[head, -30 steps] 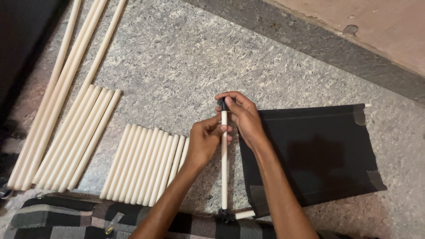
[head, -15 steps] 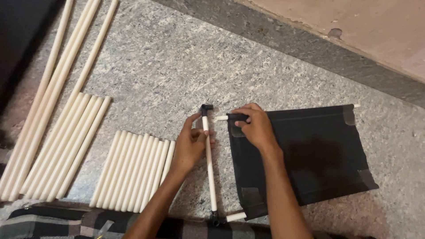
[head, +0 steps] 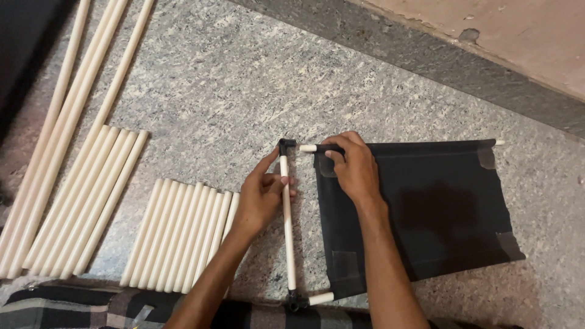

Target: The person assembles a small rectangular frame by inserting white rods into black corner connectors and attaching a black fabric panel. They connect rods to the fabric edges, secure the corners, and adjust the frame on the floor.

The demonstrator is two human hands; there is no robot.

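Note:
My left hand (head: 264, 196) grips a short white pipe (head: 287, 244) that runs toward me, with a black corner connector (head: 286, 144) on its far end and another black connector (head: 294, 300) at its near end. My right hand (head: 353, 167) holds the top edge of a black fabric panel (head: 426, 213), around the white rod (head: 309, 148) sleeved in that edge. The rod's bare tip lies just right of the far connector, with a small gap. A second white rod (head: 321, 298) sticks out of the panel's lower hem at the near connector.
A row of several short white pipes (head: 183, 234) lies left of my left arm. Medium pipes (head: 91, 201) and long pipes (head: 73, 103) lie farther left on the speckled stone floor. A dark stone border (head: 426, 67) runs along the far side. Checked cloth (head: 73, 307) covers my lap.
The pipe with its connector has moved left, off the panel's edge. My right hand has slid along the top rod, bringing its tip close to the far connector.

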